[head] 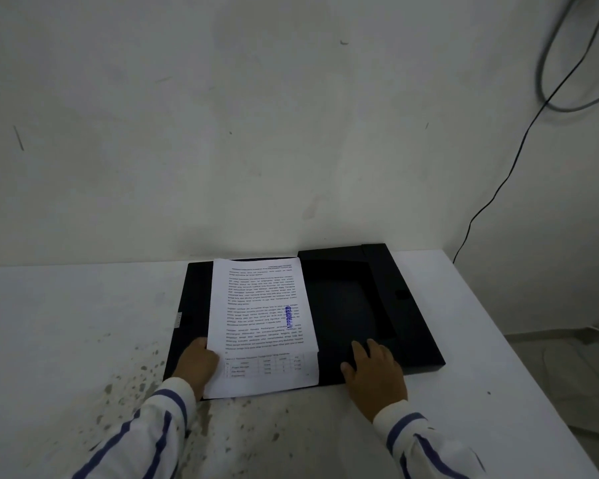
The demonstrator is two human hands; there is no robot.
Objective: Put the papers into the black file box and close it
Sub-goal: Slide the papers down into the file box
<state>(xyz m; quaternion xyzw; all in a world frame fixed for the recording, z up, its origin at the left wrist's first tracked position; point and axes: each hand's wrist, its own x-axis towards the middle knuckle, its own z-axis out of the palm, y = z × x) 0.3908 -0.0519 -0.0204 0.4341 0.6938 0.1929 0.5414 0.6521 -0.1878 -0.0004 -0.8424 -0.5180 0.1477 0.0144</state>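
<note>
The black file box (353, 305) lies opened flat on the white table (66, 323), against the wall. A stack of printed papers (261, 323) with a blue stamp lies on the box's left half, its near edge hanging over the box's front. My left hand (196, 366) grips the papers' lower left edge, fingers tucked underneath. My right hand (374, 371) rests flat with fingers spread on the front edge of the box's right half, holding nothing.
The table's near surface (146, 385) is speckled with dark stains. A black cable (498, 188) hangs down the wall at the right, beyond the table's right edge (519, 361). Floor shows past that edge.
</note>
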